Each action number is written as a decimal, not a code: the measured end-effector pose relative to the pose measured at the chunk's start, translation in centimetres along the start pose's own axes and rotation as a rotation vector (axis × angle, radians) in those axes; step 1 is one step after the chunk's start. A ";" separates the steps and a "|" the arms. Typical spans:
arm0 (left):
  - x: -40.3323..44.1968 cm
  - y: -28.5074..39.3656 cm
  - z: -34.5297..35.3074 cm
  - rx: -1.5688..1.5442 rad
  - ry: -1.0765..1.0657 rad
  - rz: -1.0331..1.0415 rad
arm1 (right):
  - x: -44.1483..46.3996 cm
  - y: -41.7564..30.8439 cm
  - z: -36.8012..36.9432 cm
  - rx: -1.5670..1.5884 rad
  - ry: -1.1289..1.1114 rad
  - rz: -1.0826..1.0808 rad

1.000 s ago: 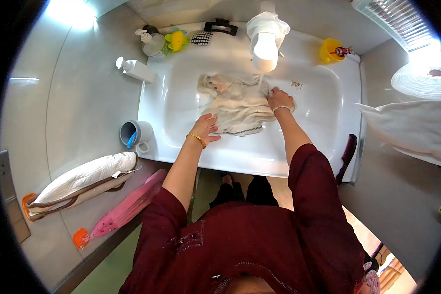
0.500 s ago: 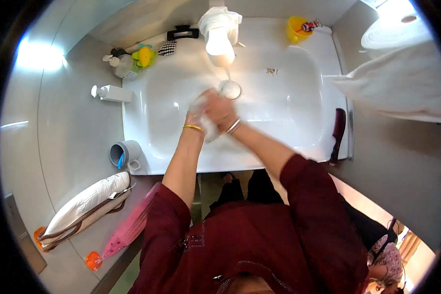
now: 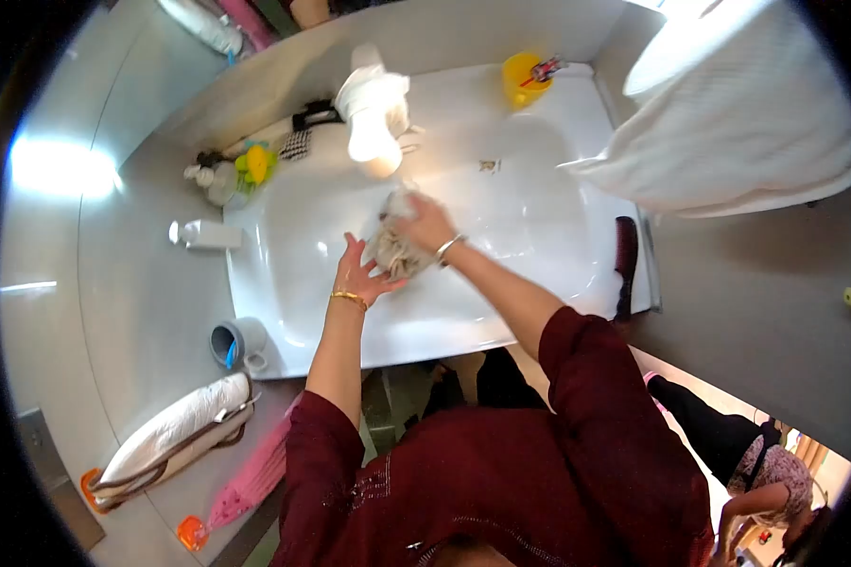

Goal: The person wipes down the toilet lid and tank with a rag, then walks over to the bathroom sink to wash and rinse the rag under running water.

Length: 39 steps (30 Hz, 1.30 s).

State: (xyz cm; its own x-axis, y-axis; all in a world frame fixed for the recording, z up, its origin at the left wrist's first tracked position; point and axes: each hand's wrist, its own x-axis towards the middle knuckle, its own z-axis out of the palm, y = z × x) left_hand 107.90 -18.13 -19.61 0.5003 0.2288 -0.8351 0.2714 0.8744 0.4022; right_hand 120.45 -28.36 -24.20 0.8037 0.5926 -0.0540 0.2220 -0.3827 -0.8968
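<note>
A bunched, wet, pale cloth [image 3: 394, 255] is above the basin, below the tap. My right hand [image 3: 427, 227], with a silver bangle at the wrist, grips it from the right side, slightly blurred by motion. My left hand [image 3: 359, 277], wearing a gold bangle, is open with fingers spread, palm toward the cloth. Its fingertips reach the cloth's lower left edge; whether they press on it I cannot tell. The tap [image 3: 373, 142] has white cloth wrapped around its upper part. Behind my right hand and the cloth, the drain is hidden.
White basin [image 3: 293, 321] surrounds my hands. On its rim stand a yellow mug [image 3: 518, 83], a dark comb [image 3: 626, 260], a grey mug [image 3: 246, 340], and a white pump bottle [image 3: 208, 234]. A white towel [image 3: 728, 132] hangs at right. Another person [image 3: 761, 472] is at lower right.
My hands, rubbing together before, have come apart. The left has opened and shifted left and down; the right now holds the bunched cloth. The whole view has tilted and shifted.
</note>
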 end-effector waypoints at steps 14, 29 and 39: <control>-1.7 2.6 -2.5 0.050 0.073 0.325 | 4.6 8.1 -6.0 -0.776 -0.183 0.371; 0.8 2.0 -2.4 -0.242 -0.318 0.154 | -3.2 -8.9 -2.6 0.628 -0.594 -0.008; -4.5 6.5 -2.1 1.351 0.181 0.617 | -3.7 -14.0 2.6 -0.534 -0.381 -0.520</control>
State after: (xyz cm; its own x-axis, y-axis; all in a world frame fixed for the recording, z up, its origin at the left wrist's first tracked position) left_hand 105.61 -12.60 -14.01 0.7379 0.5419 -0.4023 0.6471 -0.3989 0.6497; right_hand 112.95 -23.33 -12.62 0.3064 0.9487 0.0781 0.8216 -0.2221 -0.5251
